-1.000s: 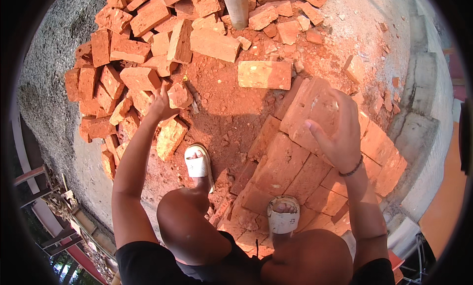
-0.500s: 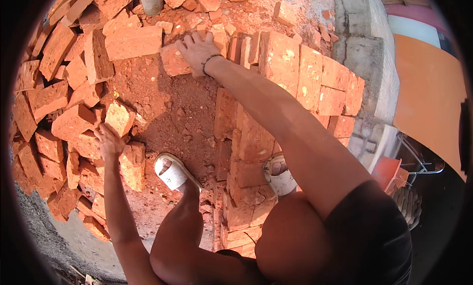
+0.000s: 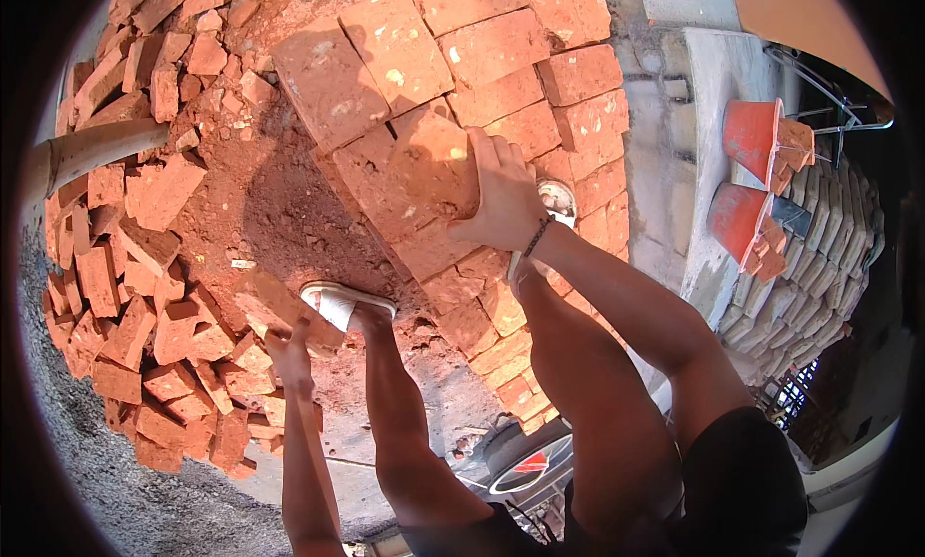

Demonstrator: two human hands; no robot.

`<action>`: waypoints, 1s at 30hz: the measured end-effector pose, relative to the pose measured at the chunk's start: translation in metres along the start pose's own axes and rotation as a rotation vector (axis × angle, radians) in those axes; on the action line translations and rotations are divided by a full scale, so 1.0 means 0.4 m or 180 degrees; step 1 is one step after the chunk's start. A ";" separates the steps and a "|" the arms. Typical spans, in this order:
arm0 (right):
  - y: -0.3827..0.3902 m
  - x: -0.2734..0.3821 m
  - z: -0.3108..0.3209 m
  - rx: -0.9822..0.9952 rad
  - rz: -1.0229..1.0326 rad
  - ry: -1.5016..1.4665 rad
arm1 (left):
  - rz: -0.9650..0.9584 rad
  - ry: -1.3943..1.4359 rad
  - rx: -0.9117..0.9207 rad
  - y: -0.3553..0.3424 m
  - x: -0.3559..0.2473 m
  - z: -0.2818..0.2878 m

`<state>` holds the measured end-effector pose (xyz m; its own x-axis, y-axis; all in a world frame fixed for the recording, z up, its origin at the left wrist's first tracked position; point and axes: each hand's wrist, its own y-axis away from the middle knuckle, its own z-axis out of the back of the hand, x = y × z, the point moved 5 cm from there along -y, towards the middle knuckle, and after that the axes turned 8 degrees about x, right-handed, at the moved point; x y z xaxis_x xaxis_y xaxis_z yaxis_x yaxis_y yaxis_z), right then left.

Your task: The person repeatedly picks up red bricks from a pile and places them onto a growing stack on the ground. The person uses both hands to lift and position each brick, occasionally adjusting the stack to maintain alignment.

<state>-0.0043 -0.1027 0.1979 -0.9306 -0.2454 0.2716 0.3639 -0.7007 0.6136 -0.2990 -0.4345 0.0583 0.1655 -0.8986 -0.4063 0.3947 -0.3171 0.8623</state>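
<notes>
My left hand (image 3: 293,357) grips one end of an orange brick (image 3: 277,305), held tilted beside the loose pile and close to my white sandal. My right hand (image 3: 508,193), wearing a dark bracelet, is closed round the near right end of another orange brick (image 3: 434,162). That brick is over the flat top of the neat brick stack (image 3: 496,48); whether it touches the bricks beneath I cannot tell. Fingers of both hands are partly hidden behind the bricks.
A jumbled brick pile (image 3: 183,331) lies at the left, with a pole (image 3: 101,155) across it. Reddish rubble ground (image 3: 289,205) separates pile and stack. Two orange buckets (image 3: 740,220) holding brick pieces stand at the right, beside stacked grey slabs (image 3: 800,292). A wheel (image 3: 506,465) shows below.
My right hand has come from the rubble's far side to above the stack, bringing a brick. The left hand has drawn a brick away from the pile. My view has shifted.
</notes>
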 end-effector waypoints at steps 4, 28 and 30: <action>-0.014 -0.288 0.046 -0.0508 -0.1060 -0.0292 | -0.0474 0.0686 0.0411 0.153 -0.273 -0.338; 0.049 -0.654 -0.115 -0.1682 -0.0548 -0.2295 | 0.0309 -0.0329 -0.0619 0.134 -0.563 -1.084; 0.072 -0.643 -0.110 -0.2039 -0.0448 -0.2089 | 0.0435 -0.1031 -0.0858 0.142 -0.578 -1.102</action>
<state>0.2437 -0.0892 0.1130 -0.6845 0.1613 0.7109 -0.0240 -0.9797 0.1991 0.0836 -0.1112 0.0678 -0.0425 -0.9891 -0.1413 0.6175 -0.1372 0.7745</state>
